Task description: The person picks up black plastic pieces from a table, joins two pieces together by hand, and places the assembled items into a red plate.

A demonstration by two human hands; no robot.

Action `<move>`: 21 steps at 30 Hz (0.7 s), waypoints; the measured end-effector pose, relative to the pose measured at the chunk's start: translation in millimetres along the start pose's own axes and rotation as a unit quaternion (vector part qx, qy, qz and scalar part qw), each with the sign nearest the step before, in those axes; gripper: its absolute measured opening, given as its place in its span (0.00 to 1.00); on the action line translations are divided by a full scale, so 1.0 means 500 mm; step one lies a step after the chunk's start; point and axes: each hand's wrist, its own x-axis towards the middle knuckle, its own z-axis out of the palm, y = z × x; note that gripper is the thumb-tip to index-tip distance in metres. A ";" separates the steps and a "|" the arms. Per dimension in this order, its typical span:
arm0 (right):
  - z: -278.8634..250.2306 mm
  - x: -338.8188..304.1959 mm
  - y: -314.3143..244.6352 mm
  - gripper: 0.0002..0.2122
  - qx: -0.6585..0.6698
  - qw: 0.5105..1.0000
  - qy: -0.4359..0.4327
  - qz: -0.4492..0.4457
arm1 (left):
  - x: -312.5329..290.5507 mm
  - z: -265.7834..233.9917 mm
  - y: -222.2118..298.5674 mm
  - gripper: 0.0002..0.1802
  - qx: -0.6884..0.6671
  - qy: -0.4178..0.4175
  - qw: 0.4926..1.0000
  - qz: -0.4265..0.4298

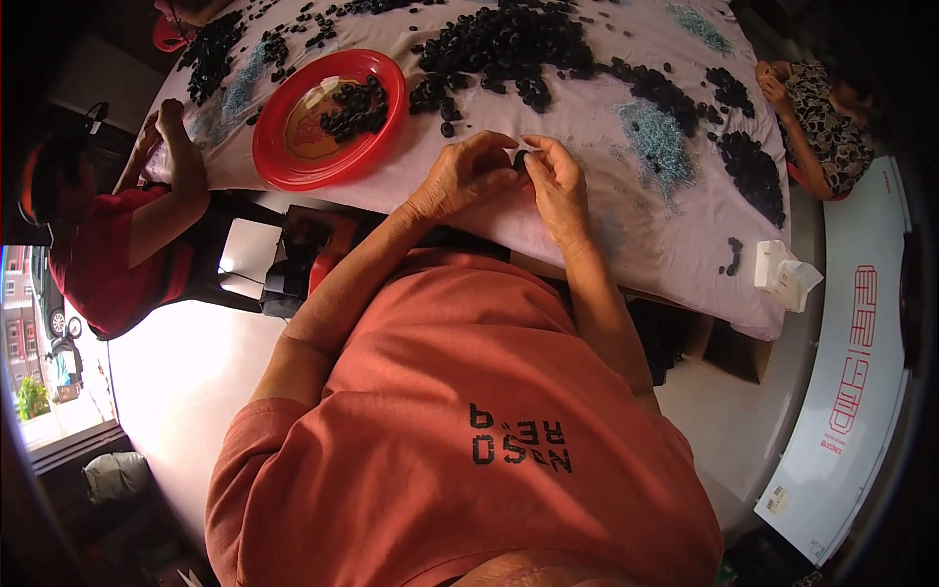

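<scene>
Counter cover (pixel 704 245): pale pink cloth, matt, lightly wrinkled
Basin (pixel 269 158): red plastic, smooth, glossy along the rim
Black pieces (pixel 509 44): plastic-looking, smooth, with a glossy sheen
Held piece (pixel 519 159): black, too small to tell its material
Teal bits (pixel 657 147): rough-looking heap, material unclear
Shirt (pixel 440 382): orange-red cloth, matt, softly creased
Tissue (pixel 804 280): white paper, matt, crumpled
Long panel (pixel 817 450): pale, smooth, glossy

Bare left forearm (pixel 367 274): slanted forward and inward, the elbow bent outward.
Bare right forearm (pixel 608 298): slanted inward more steeply.
Wrists (pixel 423 207): held nearly straight.
Bare left hand (pixel 460 176): turned inward, index finger arched, thumb set below.
Bare right hand (pixel 561 188): thumb and index finger brought close to the left fingertips (exact contact cannot be made out).
</scene>
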 end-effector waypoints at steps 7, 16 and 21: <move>-0.001 -0.002 -0.012 0.12 0.009 1.000 -0.023 0.007 | 0.001 -0.002 0.027 0.24 0.033 -0.028 0.999 -0.012; -0.001 -0.003 -0.018 0.11 0.007 0.999 -0.032 0.021 | 0.001 0.004 0.032 0.26 0.082 -0.020 0.996 0.033; 0.002 -0.005 -0.021 0.11 0.043 0.998 -0.034 0.044 | 0.005 0.001 0.028 0.24 0.150 -0.005 0.984 0.095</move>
